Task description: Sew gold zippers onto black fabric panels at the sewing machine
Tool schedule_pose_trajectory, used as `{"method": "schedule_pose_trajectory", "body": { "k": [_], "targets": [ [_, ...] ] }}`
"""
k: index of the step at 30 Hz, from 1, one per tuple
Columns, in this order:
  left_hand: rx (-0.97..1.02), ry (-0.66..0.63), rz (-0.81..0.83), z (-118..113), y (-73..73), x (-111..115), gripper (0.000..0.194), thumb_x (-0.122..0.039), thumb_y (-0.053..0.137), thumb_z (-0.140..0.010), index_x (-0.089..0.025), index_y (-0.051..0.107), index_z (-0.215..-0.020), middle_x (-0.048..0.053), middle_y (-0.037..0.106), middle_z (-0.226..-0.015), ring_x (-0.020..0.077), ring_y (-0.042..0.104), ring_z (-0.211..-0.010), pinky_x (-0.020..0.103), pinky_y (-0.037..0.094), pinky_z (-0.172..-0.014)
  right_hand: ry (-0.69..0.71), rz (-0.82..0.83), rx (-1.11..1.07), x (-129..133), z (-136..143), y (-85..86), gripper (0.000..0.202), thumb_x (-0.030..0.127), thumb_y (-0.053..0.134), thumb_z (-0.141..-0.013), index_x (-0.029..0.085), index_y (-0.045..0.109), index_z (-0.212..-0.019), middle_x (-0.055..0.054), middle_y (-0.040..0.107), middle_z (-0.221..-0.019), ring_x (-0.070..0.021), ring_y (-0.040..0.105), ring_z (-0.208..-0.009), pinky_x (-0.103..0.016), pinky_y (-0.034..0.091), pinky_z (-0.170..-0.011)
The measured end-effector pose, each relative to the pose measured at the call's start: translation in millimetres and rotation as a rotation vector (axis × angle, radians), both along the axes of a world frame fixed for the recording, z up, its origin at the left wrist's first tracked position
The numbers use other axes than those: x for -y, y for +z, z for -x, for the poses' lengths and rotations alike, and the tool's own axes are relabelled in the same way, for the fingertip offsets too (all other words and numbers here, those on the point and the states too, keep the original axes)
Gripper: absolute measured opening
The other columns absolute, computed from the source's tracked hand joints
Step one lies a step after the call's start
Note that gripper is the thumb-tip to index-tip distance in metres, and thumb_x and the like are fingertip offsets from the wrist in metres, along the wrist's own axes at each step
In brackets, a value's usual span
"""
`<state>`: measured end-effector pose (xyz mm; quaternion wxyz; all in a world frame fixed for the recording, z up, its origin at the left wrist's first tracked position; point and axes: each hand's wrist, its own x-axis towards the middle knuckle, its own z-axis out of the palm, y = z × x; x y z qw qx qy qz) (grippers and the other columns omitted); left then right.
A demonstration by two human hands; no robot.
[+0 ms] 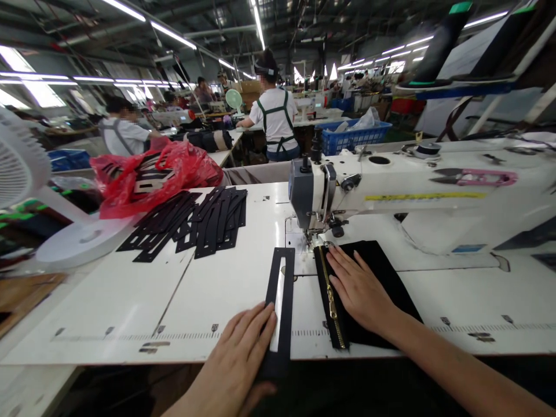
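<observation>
My left hand (243,350) holds a black strip with a long slot (286,289) by its near end, which hangs past the table edge. Its fingers lie along the strip's left side, with the thumb low near the overhanging end. Flat on a black fabric piece (386,272) rests my right hand (362,286), fingers stretched toward the sewing machine's needle area. Along the fabric's left edge runs a gold-toothed zipper (332,304) with a gold pull. The zipper's far end lies at the presser foot (313,240) of the sewing machine (417,197). Bare tabletop separates strip and zipper.
More black slotted strips (217,223) lie piled at the left. Behind them sits a red plastic bag (191,174) of parts, beside a white fan (82,231). Pink-handled thread snips (482,176) rest on the machine. A co-worker (275,116) stands beyond, near a blue basket (356,136).
</observation>
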<state>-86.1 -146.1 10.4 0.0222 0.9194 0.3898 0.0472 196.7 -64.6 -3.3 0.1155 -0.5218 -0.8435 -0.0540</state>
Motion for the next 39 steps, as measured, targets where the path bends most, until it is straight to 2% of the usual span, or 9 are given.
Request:
{"method": "schedule_pose_trajectory", "body": {
  "k": [2, 6, 11, 17, 22, 25, 29, 34, 39],
  "targets": [
    [0.03, 0.032, 0.034, 3, 3.2, -2, 0.075, -0.022, 0.06, -0.077, -0.019, 0.02, -0.141, 0.013, 0.027, -0.145, 0.0326, 0.023, -0.132, 0.051, 0.033, -0.103, -0.004, 0.003, -0.01, 0, 0, 0.2, 0.046, 0.024, 0.028, -0.094, 0.007, 0.037, -0.135, -0.012, 0.031, -0.144, -0.0219, 0.025, -0.133, -0.048, 0.023, -0.108],
    [0.132, -0.022, 0.089, 5, 13.0, -23, 0.067, -0.033, 0.061, -0.078, -0.019, 0.031, -0.136, 0.014, 0.015, -0.148, 0.0359, 0.015, -0.134, 0.058, 0.027, -0.104, 0.005, 0.003, -0.035, 1, 0, 0.9, 0.045, 0.023, 0.03, -0.093, 0.008, 0.038, -0.135, -0.012, 0.033, -0.143, -0.0215, 0.027, -0.133, -0.048, 0.025, -0.108],
    [0.223, 0.06, 0.058, -9, 15.1, -60, 0.04, -0.011, 0.04, -0.086, -0.02, 0.047, -0.124, 0.011, 0.052, -0.117, 0.023, 0.05, -0.109, 0.045, 0.045, -0.094, 0.061, -0.009, -0.063, 7, 1, 3.1, 0.041, 0.02, 0.033, -0.092, 0.009, 0.045, -0.13, -0.011, 0.04, -0.139, -0.0207, 0.032, -0.13, -0.047, 0.03, -0.106],
    [0.255, 0.018, 0.007, -13, 9.5, -98, 0.039, -0.009, 0.038, -0.087, -0.019, 0.051, -0.123, 0.01, 0.047, -0.132, 0.0231, 0.041, -0.125, 0.044, 0.04, -0.101, 0.105, -0.084, -0.07, 12, 3, 0.6, 0.04, 0.016, 0.035, -0.09, 0.007, 0.049, -0.126, -0.015, 0.046, -0.134, -0.024, 0.039, -0.126, -0.049, 0.037, -0.101],
    [0.403, 0.027, -0.17, -28, 16.0, -82, 0.043, -0.008, 0.037, -0.086, -0.013, 0.042, -0.129, 0.014, 0.058, -0.121, 0.0203, 0.057, -0.109, 0.035, 0.051, -0.091, 0.094, -0.116, -0.012, 8, 12, 0.7, 0.041, 0.015, 0.034, -0.089, 0.005, 0.05, -0.125, -0.016, 0.047, -0.133, -0.0261, 0.042, -0.124, -0.049, 0.039, -0.099],
    [0.324, -0.084, -0.278, -56, 15.1, -66, 0.041, -0.008, 0.037, -0.087, -0.003, 0.041, -0.127, 0.022, 0.051, -0.127, 0.0257, 0.048, -0.119, 0.038, 0.048, -0.094, 0.1, -0.112, -0.017, 6, 16, 0.5, 0.043, 0.013, 0.034, -0.087, 0.005, 0.05, -0.126, -0.016, 0.048, -0.132, -0.0263, 0.041, -0.125, -0.049, 0.039, -0.099],
    [0.185, -0.067, -0.267, -86, 7.1, -70, 0.031, -0.006, 0.039, -0.085, 0.0, 0.053, -0.112, 0.024, 0.057, -0.117, 0.0296, 0.055, -0.11, 0.042, 0.05, -0.092, 0.128, -0.101, -0.06, 5, 14, -3.1, 0.047, 0.012, 0.038, -0.084, 0.006, 0.044, -0.13, -0.016, 0.045, -0.135, -0.0253, 0.039, -0.127, -0.048, 0.038, -0.1],
    [0.179, 0.003, -0.135, -89, 7.6, -89, 0.029, -0.007, 0.041, -0.087, -0.007, 0.054, -0.113, 0.018, 0.056, -0.117, 0.0265, 0.054, -0.109, 0.043, 0.049, -0.093, 0.146, -0.122, -0.091, 6, 11, -6.0, 0.049, 0.012, 0.037, -0.085, 0.007, 0.039, -0.134, -0.017, 0.045, -0.135, -0.0254, 0.038, -0.127, -0.049, 0.036, -0.101],
    [0.172, -0.082, -0.16, -84, 0.0, -95, 0.032, -0.009, 0.037, -0.09, -0.007, 0.051, -0.118, 0.02, 0.049, -0.129, 0.0253, 0.04, -0.126, 0.046, 0.039, -0.104, 0.098, -0.105, -0.092, 5, 15, -2.8, 0.05, 0.014, 0.038, -0.087, 0.014, 0.036, -0.137, -0.015, 0.048, -0.133, -0.0259, 0.042, -0.123, -0.049, 0.035, -0.099]
  ]
}}
